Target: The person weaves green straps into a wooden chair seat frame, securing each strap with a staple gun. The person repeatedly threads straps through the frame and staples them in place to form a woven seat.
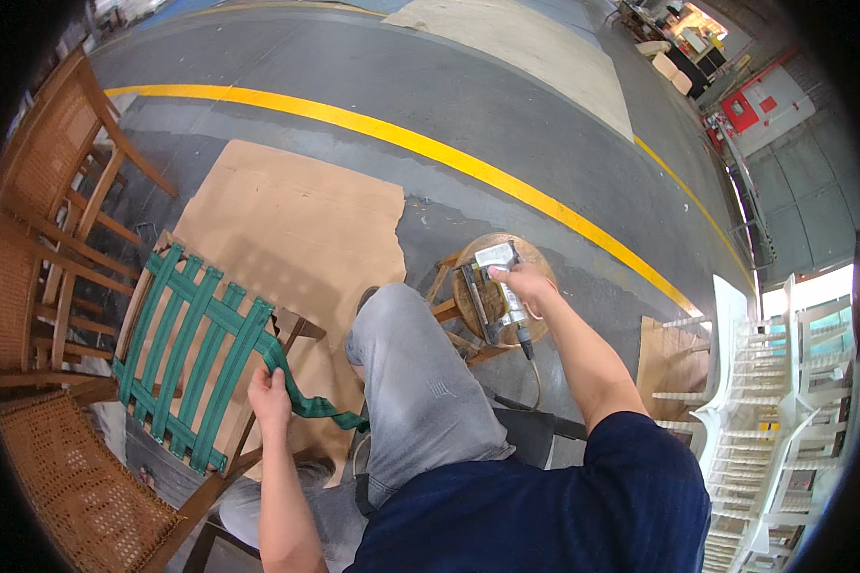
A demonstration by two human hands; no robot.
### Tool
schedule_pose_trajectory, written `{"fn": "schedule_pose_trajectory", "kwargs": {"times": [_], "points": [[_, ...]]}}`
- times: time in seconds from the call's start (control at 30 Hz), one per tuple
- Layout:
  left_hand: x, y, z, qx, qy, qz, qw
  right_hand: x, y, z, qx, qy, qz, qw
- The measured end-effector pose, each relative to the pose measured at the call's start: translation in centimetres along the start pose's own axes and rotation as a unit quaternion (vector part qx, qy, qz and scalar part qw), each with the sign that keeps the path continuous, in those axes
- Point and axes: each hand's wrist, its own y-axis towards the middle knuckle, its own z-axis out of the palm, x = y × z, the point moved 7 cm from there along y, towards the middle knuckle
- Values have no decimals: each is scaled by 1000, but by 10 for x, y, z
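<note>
On my left, green webbing straps point(201, 304) are woven across a wooden chair seat frame point(141, 298). My left hand point(270, 396) pinches one of these straps near the frame's right edge. The strap's loose tail point(308, 408) hangs down twisted toward my knee. To my right, my right hand point(528, 285) is wrapped around an air staple gun point(494, 256), silver with a black magazine. The gun is at the top of a round wooden stool point(538, 256); whether it rests there or is held just above, I cannot tell.
Brown cardboard point(287, 196) covers the floor ahead. Wooden chairs with cane panels point(53, 162) crowd the left side, and another cane panel point(91, 477) is close by. White chair frames point(750, 420) stand at the right. An air hose point(537, 382) curves down from the gun.
</note>
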Motion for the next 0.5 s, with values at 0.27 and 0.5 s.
{"fn": "schedule_pose_trajectory", "kwargs": {"times": [0.27, 0.5], "points": [[54, -62, 52, 81, -223, -244, 940, -27, -10, -49, -132, -294, -130, 938], [-23, -46, 18, 129, -456, -142, 869, -61, -16, -49, -106, -196, -162, 961]]}}
